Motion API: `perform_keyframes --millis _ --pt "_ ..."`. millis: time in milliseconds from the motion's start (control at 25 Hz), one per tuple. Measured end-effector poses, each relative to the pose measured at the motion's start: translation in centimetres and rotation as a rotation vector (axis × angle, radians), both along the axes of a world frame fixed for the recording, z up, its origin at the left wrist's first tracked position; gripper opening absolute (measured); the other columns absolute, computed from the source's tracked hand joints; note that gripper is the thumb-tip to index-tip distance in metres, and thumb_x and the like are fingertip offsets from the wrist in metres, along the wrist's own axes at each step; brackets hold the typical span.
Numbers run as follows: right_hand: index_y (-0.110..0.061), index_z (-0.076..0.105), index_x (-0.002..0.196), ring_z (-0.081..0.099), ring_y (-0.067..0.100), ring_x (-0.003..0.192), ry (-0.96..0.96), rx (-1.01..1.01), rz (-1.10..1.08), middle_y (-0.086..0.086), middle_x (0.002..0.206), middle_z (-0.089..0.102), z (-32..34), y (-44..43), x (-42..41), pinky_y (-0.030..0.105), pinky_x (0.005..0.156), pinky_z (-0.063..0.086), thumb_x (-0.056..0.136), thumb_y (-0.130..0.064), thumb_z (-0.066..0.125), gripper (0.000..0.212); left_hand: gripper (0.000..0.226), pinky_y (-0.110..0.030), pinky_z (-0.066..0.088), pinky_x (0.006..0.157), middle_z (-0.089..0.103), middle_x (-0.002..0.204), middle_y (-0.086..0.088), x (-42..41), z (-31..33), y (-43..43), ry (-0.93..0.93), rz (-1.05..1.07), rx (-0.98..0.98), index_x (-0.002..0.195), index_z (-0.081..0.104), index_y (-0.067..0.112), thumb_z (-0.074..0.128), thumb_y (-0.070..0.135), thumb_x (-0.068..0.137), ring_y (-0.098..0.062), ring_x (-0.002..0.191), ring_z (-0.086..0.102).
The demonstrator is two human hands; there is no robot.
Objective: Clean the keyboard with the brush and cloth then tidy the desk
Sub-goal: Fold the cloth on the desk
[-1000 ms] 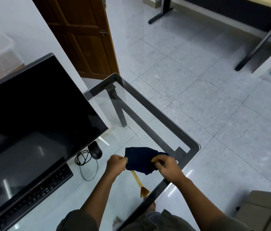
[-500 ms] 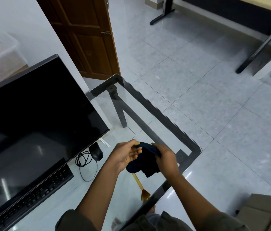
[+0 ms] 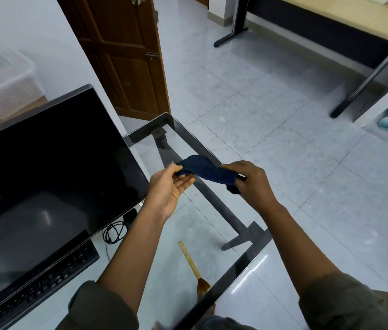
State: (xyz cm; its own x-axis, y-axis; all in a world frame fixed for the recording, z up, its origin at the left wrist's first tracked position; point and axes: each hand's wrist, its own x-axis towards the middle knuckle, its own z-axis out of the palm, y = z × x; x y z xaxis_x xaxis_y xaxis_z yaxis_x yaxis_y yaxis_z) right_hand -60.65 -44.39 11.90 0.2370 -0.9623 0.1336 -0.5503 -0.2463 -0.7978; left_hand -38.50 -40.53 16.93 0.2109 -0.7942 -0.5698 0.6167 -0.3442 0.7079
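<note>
Navy cloth (image 3: 208,171) stretches between your two hands, held up off the glass counter (image 3: 166,263) just right of the monitor (image 3: 45,163). That pose looks more like a shake-out or a refold than a wipe, probably to shape the cloth into a pad for the key rows. Your left hand (image 3: 168,186) lies palm up with its fingers mostly loose, the thumb pinching one end of the cloth against them. Your right hand (image 3: 251,184) curls tightly round the other end, and a tail of fabric pokes out below it. The hands are apart, joined only by the cloth. The keyboard (image 3: 45,282) sits at the foot of the monitor, and neither hand touches it. The brush (image 3: 194,267) lies flat on the counter, right of the monitor and nearer you, bristles toward the counter's rim, likely parked within reach. A mouse (image 3: 131,214) sits by the monitor's lower right corner.
</note>
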Motion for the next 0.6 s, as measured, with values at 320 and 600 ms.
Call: perform_keyframes --millis 320,600 --pt "-0.023 0.075 0.115 0.06 0.01 0.102 0.303 0.181 0.234 0.001 0.111 0.069 -11.1 8.4 -0.3 0.031 0.093 0.053 0.085 -0.004 0.071 0.035 0.017 -0.033 0.06 0.063 0.075 0.078 -0.018 0.9 -9.0 8.0 -0.19 -0.126 0.462 0.096 0.067 -0.008 0.057 0.006 0.094 -0.027 0.073 0.075" --pt "-0.027 0.076 0.102 0.061 -0.004 0.088 0.31 0.444 0.186 -0.018 0.101 0.064 -13.8 13.9 -0.6 0.011 0.084 0.05 0.091 -0.03 0.07 0.013 0.02 -0.033 0.058 0.063 0.077 0.085 -0.011 1.5 -12.7 11.4 -0.389 -0.407 0.606 0.097 0.069 0.0 0.061 0.017 0.092 -0.021 0.076 0.076"
